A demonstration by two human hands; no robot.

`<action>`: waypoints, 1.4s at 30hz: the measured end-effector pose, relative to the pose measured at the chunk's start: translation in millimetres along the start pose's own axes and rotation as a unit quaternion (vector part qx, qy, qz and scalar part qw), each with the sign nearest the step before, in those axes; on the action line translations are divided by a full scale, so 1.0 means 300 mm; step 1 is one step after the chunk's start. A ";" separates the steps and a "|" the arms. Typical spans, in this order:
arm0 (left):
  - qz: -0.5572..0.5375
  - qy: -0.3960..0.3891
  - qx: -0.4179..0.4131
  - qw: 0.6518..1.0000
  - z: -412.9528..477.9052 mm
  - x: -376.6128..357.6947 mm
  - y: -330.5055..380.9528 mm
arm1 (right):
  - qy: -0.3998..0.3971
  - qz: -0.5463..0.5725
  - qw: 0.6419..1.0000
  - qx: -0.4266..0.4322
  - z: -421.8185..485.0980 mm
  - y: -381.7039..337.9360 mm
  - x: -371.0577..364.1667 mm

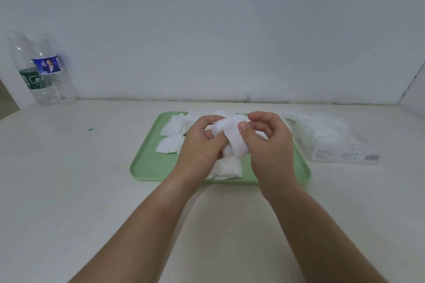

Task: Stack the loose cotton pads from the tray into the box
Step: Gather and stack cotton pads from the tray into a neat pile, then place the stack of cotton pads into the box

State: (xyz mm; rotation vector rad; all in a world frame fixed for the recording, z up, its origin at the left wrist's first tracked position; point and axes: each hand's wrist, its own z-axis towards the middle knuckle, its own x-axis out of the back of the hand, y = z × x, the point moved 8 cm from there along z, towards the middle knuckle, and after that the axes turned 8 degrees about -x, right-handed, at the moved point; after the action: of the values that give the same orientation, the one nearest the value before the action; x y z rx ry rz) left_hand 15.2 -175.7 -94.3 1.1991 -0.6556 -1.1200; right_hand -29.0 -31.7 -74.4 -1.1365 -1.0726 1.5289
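Note:
A light green tray lies on the white table with several loose white cotton pads scattered on it. Both hands hover above the tray's middle and share a small bunch of cotton pads. My left hand curls its fingers round the bunch from the left. My right hand pinches it with the thumb on top from the right. More pads lie under the hands. The clear box stands right of the tray, partly filled with white pads.
Two clear plastic water bottles stand at the far left against the wall. A small blue speck marks the table left of the tray. The white wall runs close behind the tray and box.

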 end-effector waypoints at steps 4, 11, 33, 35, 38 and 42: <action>-0.030 -0.004 0.030 0.999 -0.001 -0.011 -0.012 | 0.030 -0.040 0.998 0.032 0.004 0.005 0.010; -0.052 0.004 0.058 0.997 -0.014 -0.046 -0.016 | 0.064 -0.088 0.993 0.055 0.008 0.020 0.022; 0.146 -0.088 -0.032 0.985 -0.043 -0.302 0.093 | -0.241 -0.267 0.931 -0.062 0.083 -0.177 0.254; 0.156 -0.096 -0.041 0.982 -0.038 -0.358 0.094 | -0.238 -0.307 0.919 -0.061 0.111 -0.198 0.320; 0.142 -0.107 -0.044 0.983 -0.030 -0.434 0.101 | -0.265 -0.370 0.889 -0.058 0.149 -0.227 0.388; 0.066 -0.095 -0.012 0.993 0.013 -0.526 0.071 | -0.220 -0.400 0.889 -0.041 0.238 -0.294 0.524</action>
State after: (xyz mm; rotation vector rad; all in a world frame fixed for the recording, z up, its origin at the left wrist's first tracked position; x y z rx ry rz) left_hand -37.4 -32.3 -49.4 1.0214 -0.8521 -1.1356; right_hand -107.5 130.4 -2.4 -0.2814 -1.6587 1.0731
